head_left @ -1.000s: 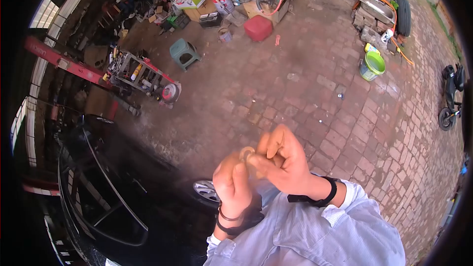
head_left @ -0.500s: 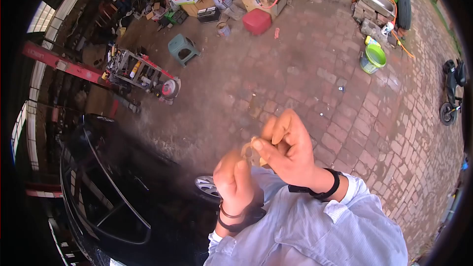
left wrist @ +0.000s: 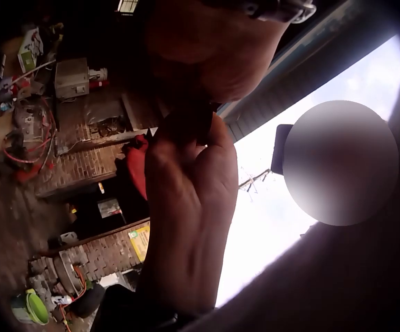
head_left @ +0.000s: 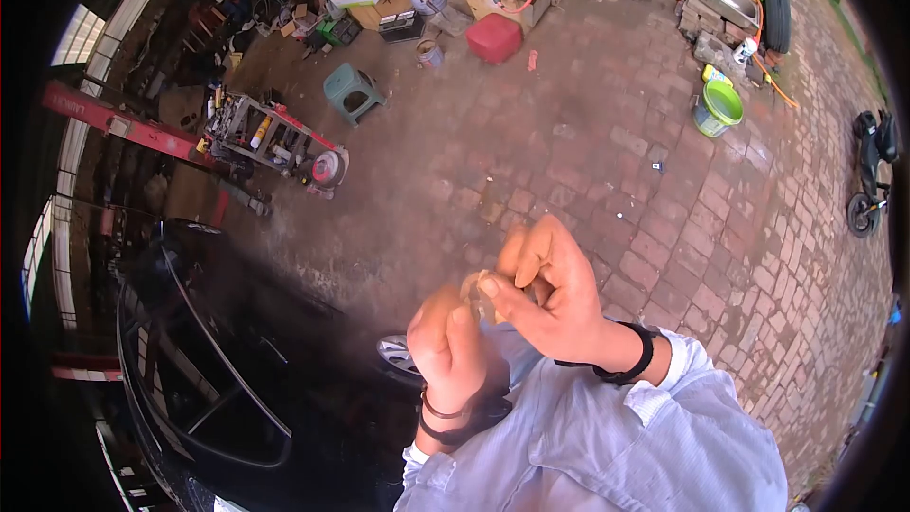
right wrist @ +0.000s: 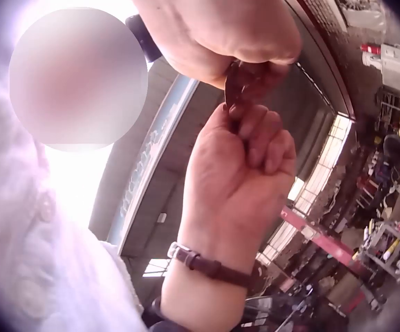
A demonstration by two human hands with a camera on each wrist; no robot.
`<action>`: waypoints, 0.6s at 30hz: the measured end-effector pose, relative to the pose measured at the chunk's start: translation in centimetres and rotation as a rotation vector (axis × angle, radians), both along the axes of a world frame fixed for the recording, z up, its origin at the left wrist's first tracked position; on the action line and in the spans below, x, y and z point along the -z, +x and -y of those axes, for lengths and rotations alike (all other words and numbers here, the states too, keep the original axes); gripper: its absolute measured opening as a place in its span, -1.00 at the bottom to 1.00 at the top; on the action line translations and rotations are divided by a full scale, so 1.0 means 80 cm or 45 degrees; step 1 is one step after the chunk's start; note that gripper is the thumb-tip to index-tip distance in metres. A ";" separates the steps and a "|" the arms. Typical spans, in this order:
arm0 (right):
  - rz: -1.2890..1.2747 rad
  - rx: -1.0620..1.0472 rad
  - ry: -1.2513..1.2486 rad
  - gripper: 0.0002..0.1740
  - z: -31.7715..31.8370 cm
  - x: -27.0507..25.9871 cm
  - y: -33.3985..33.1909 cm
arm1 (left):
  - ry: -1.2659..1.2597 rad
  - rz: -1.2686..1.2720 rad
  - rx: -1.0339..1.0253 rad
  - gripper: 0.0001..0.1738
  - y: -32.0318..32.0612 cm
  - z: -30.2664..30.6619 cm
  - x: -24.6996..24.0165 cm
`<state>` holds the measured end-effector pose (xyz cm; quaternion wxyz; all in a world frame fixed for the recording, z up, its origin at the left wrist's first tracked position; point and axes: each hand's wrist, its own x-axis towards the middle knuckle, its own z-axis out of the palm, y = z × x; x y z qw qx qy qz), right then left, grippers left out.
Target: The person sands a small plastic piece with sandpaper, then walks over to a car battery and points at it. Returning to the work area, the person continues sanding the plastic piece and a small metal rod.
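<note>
A small, thin, curved tan piece (head_left: 468, 285) spans the fingertips of both hands in the head view. My left hand (head_left: 447, 349) pinches its left side between thumb and bent fingers. From the right, my right hand (head_left: 555, 299) grips it with thumb and curled fingers. The right wrist view shows a thin dark edge of the piece (right wrist: 231, 86) between the right hand (right wrist: 220, 31) above and the left hand (right wrist: 234, 166) below. In the left wrist view, the left hand (left wrist: 200, 52) and right hand (left wrist: 193, 187) meet, hiding the piece.
A black car (head_left: 209, 360) is close on the left. Farther off are a tool cart (head_left: 270, 142), a green stool (head_left: 354, 93), a red container (head_left: 494, 39) and a green bucket (head_left: 718, 109). Brick paving (head_left: 654, 237) lies ahead; a scooter (head_left: 867, 166) stands far right.
Over the last second my right hand has risen slightly and shifted a little right, then dipped slightly. Both hands keep hold of the piece; the left has barely moved.
</note>
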<state>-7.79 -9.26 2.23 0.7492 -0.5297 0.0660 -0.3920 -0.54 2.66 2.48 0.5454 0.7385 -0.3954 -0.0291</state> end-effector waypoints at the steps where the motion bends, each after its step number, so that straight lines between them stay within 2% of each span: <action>1: -0.006 -0.057 -0.013 -0.73 -0.008 0.000 -0.004 | -0.083 0.094 0.025 -0.60 0.002 0.002 0.001; 4: -0.054 -0.063 0.010 -0.73 -0.007 0.006 -0.004 | -0.112 0.083 0.004 -0.60 0.001 0.003 0.006; 5: -0.068 0.033 0.054 -0.73 0.001 0.005 0.000 | -0.073 -0.053 -0.011 -0.62 -0.001 -0.002 0.008; 6: 0.022 0.086 0.171 -0.74 0.015 -0.001 0.006 | -0.066 -0.055 -0.015 -0.62 -0.005 -0.004 0.005; 7: 0.063 0.071 0.168 -0.75 0.029 -0.002 0.007 | -0.062 -0.010 0.060 -0.73 -0.007 -0.005 -0.003; 8: 0.102 0.054 0.159 -0.76 0.038 -0.002 0.003 | -0.063 0.034 0.133 -0.81 -0.009 -0.005 -0.008; 9: 0.101 0.047 0.155 -0.76 0.037 0.000 -0.001 | 0.037 0.059 0.101 -0.83 -0.008 -0.003 -0.012; 11: 0.161 -0.126 -0.067 -0.82 0.032 0.004 -0.009 | 0.047 0.086 0.082 -0.83 -0.007 0.000 -0.010; 12: 0.161 -0.124 -0.066 -0.82 0.030 0.000 -0.011 | 0.068 0.111 0.074 -0.82 -0.007 0.000 -0.009; 14: -0.128 -0.200 -0.176 -0.82 0.023 -0.011 -0.019 | 0.078 0.065 0.128 -0.82 -0.006 -0.005 -0.010; 18: -0.278 -0.358 -0.156 -0.84 0.032 -0.014 -0.022 | 0.044 0.147 0.147 -0.81 -0.004 0.000 -0.018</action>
